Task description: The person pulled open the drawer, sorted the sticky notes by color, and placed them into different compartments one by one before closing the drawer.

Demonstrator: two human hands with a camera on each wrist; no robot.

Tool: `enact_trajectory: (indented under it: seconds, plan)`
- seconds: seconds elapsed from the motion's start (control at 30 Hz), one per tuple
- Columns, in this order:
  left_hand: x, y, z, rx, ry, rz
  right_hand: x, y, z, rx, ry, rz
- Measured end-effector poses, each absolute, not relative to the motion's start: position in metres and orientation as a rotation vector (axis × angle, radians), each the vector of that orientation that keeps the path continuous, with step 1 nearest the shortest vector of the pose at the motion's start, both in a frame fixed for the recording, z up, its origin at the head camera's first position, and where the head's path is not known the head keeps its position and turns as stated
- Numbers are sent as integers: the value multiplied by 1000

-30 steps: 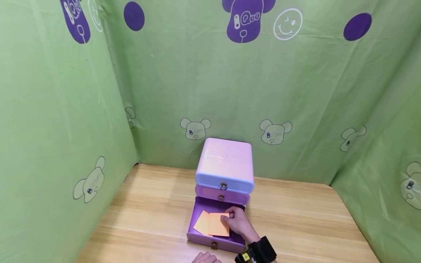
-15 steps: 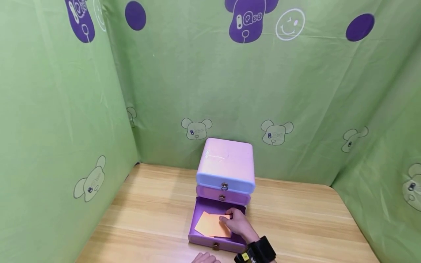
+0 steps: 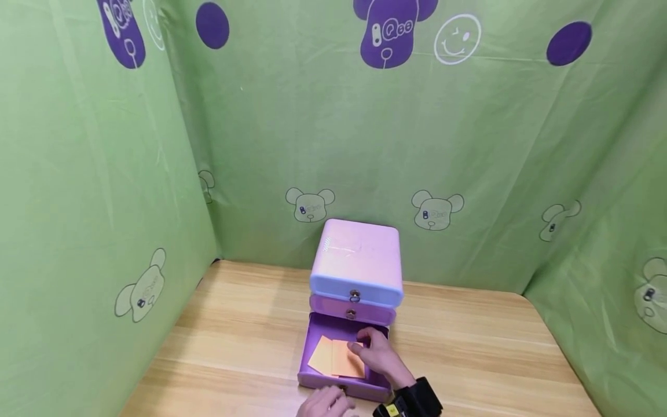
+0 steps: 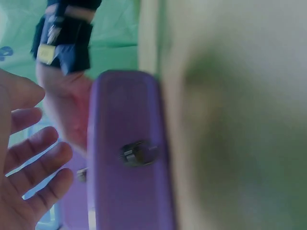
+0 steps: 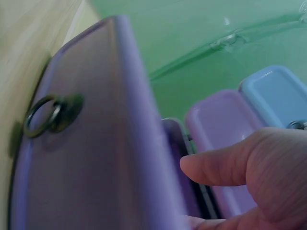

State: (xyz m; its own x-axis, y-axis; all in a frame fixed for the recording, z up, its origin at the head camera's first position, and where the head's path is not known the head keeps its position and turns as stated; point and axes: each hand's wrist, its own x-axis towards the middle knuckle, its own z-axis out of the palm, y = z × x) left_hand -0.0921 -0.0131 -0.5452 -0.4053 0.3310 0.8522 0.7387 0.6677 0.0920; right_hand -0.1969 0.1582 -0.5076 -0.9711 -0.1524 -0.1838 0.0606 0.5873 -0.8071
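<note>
The bottom purple drawer (image 3: 318,379) of a small three-drawer box (image 3: 359,252) stands pulled out. Inside lie two overlapping orange paper notes (image 3: 348,360). My right hand (image 3: 379,353) is over the drawer's right side, thumb and fingers apart at the edge of the right-hand note. In the right wrist view its thumb (image 5: 216,165) points straight out behind the drawer front. My left hand (image 3: 325,402) is just before the drawer front, near the ring pull (image 4: 139,153). Its fingers are loosely spread and hold nothing in the left wrist view.
Above the pulled-out drawer, the violet middle drawer (image 3: 339,307) and the blue top drawer (image 3: 333,286) are in. The box stands on a wooden table (image 3: 469,336), close to a green curtain (image 3: 260,145) with bear prints. Green cloth also hangs at both sides.
My left hand has moved up toward the drawer front. My right hand has loosened its pinch on the right-hand note, which now lies in the drawer.
</note>
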Motion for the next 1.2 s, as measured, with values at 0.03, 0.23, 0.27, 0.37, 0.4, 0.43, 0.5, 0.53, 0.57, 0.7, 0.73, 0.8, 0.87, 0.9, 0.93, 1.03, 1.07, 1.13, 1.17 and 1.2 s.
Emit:
enact_trajectory:
  seconds: [0.03,0.23,0.27,0.37,0.4,0.43,0.5,0.53,0.57,0.7,0.73,0.8,0.87,0.9,0.93,1.03,1.07,1.13,1.17,1.2]
  plan:
    - [-95,-14,-541,-831,-1984,-587,-196,159,-504,-82,2581,-1337]
    - [-114,-26,-497,-839,-1894,-630,-184,166,-480,-142,2573,-1355]
    - [-116,-29,-490,-838,-1904,-650,-182,167,-476,-150,2581,-1352]
    - [-125,-34,-468,-825,-1949,-722,-174,170,-464,-163,2612,-1362]
    - [-129,-36,-462,-818,-1963,-747,-172,170,-460,-171,2630,-1370]
    - [-133,-38,-456,-812,-1975,-770,-170,170,-456,-183,2649,-1386]
    - [-142,-42,-446,-798,-2013,-804,-165,169,-448,-212,2689,-1418]
    - [-147,-45,-441,-795,-2028,-810,-163,169,-444,-227,2708,-1436]
    - [-152,-47,-437,-790,-2047,-812,-160,169,-440,-239,2725,-1451]
    - [-169,-58,-422,-784,-2125,-790,-148,167,-428,-238,2760,-1507]
    - [-174,-60,-418,-783,-2140,-787,-146,167,-425,-229,2767,-1521]
    - [-184,-64,-410,-785,-2169,-788,-141,167,-421,-219,2788,-1543]
    - [-195,-67,-403,-787,-2198,-800,-137,167,-419,-227,2829,-1561]
    - [-201,-69,-400,-787,-2214,-808,-135,167,-419,-250,2859,-1569]
    - [-207,-70,-397,-791,-2228,-815,-133,167,-419,-275,2894,-1571]
    - [-225,-73,-389,-804,-2282,-822,-126,167,-421,-366,2992,-1589]
    - [-231,-74,-386,-809,-2301,-828,-125,167,-423,-410,3018,-1597]
    - [-243,-75,-382,-817,-2347,-842,-122,166,-426,-491,3076,-1590]
    - [-248,-76,-379,-815,-2375,-845,-120,166,-428,-529,3101,-1581]
    - [-253,-77,-376,-811,-2403,-847,-119,165,-430,-570,3127,-1569]
